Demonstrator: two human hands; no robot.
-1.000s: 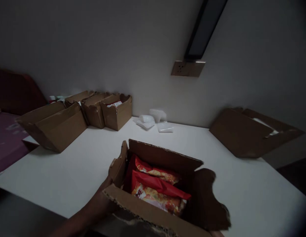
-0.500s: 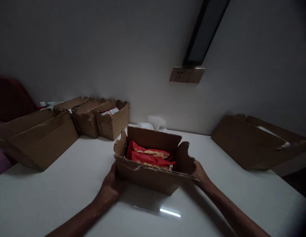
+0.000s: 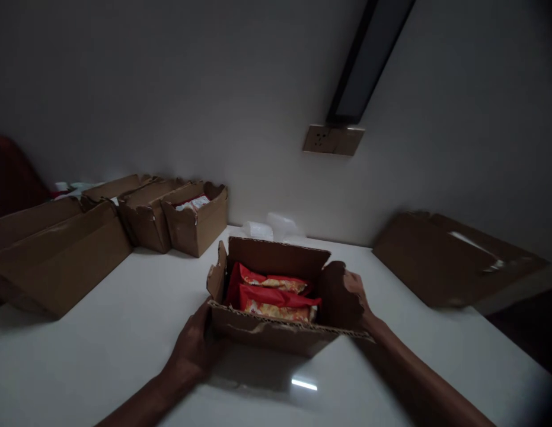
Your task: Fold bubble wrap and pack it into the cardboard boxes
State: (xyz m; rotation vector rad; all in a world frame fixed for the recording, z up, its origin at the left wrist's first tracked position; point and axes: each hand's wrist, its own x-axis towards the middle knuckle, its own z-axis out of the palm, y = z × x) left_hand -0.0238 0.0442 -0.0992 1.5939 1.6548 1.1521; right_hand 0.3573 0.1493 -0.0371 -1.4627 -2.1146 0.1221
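Note:
An open cardboard box [image 3: 276, 338] with torn, uneven top edges is before me at the middle of the white table. Inside it lie red snack packets [image 3: 276, 296] printed with food pictures. My left hand [image 3: 193, 347] grips the box's near left corner, its fingers partly hidden behind the cardboard. On the opposite end, my right hand [image 3: 359, 296] holds the right side wall, with fingers near its top edge. Whether the box's base touches the table I cannot tell; a dark reflection shows under it.
Several cardboard boxes [image 3: 198, 228] stand at the left, one with packets inside. Another large box [image 3: 436, 261] is at the right edge. Clear plastic pieces [image 3: 260, 230] lie by the wall. A socket plate [image 3: 333, 140] is on the wall above the white table [image 3: 102, 356].
The box has tilted slightly toward me, showing more of the packets. My right hand has shifted higher on the side wall. The view has turned a little to the right.

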